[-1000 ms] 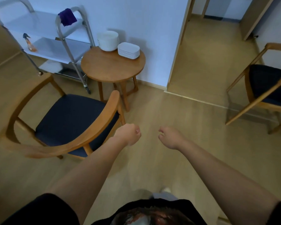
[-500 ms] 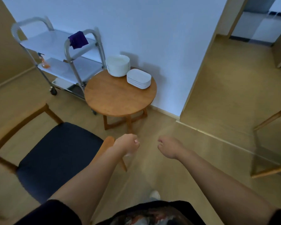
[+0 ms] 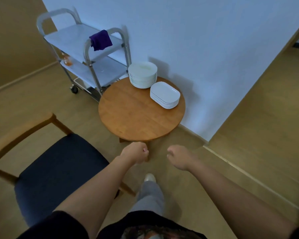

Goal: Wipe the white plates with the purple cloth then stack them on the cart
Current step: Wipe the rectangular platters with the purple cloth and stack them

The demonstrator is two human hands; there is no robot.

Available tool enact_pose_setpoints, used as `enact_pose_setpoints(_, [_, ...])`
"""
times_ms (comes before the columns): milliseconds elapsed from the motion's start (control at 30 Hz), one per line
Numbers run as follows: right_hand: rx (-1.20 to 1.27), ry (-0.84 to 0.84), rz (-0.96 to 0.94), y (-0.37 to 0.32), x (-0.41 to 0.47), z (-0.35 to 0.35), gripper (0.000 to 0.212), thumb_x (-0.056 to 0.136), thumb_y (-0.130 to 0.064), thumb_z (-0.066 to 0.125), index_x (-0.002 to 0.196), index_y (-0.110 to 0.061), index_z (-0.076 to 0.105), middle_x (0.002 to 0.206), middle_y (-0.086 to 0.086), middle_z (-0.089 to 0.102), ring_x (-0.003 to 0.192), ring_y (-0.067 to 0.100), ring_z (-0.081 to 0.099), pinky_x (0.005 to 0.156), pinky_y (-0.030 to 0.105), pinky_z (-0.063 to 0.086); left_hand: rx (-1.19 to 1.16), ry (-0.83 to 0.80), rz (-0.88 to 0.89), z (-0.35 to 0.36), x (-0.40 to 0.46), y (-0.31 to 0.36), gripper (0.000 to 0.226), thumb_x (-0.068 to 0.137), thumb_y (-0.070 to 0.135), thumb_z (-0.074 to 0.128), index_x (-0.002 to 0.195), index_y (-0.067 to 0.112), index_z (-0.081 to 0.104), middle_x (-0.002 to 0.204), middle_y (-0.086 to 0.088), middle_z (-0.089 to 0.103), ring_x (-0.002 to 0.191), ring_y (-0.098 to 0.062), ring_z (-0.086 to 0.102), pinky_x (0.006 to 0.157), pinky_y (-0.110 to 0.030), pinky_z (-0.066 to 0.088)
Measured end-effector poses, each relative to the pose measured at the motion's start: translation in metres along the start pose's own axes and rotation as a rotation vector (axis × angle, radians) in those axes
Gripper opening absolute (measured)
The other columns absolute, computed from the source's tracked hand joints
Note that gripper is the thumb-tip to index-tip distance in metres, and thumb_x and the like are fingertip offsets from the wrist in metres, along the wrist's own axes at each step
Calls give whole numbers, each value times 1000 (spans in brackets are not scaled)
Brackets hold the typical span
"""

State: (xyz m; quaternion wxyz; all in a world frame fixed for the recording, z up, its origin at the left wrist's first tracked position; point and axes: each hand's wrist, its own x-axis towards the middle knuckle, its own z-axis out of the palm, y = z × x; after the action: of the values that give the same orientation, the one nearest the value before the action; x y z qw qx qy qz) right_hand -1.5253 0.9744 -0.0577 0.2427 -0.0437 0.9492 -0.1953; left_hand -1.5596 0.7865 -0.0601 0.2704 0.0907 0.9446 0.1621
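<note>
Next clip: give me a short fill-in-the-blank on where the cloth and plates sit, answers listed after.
1. The purple cloth hangs over the cart's ____.
2. Both stacks of plates stand on the round ____ table.
3. The round plates are stacked ____ than the oblong plates.
4. Both the left hand and the right hand hold ____.

Answers: handle; wooden; higher; nothing

Both bare forearms stretched forward, left grip (image 3: 135,154) curled into a fist, right grip (image 3: 179,156) loosely curled, both empty
</note>
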Motion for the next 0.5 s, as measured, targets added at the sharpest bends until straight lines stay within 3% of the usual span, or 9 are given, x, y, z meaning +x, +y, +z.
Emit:
enact_pose_setpoints(133, [1,-8,-23,6,50,-22,19,94,-24,42,94,-10,55,102,8,56,96,26,54,83,37,46,-1,14,-24,-18,51,-6,29,94,26,41,108,14,63,111,-9,65,102,-26,58,81,-34,48])
enact_pose_setpoints(267, [-24,-51,-21,10,104,-47,18,94,-22,41,82,-10,49,92,7,53,90,25,53,76,35,43,-35,24,-46,-46,105,-11,29,92,23,40,102,13,65,106,-7,66,98,-26,59,78,-34,48])
enact_pose_setpoints(367, [-33,-84,-38,8,145,-70,22,95,-21,42,92,-4,54,101,11,57,94,25,54,81,37,45,-39,31,-57,-64,138,-13,29,91,24,40,98,14,66,101,-5,67,95,-24,59,77,-35,49])
enact_pose_setpoints(500, [-20,-89,-103,4,194,-93,19,96,-25,42,96,-10,54,108,8,57,100,24,53,88,38,46,0,33,-61,-89,180,-15,27,92,26,40,94,13,64,101,-8,67,92,-26,60,76,-36,51])
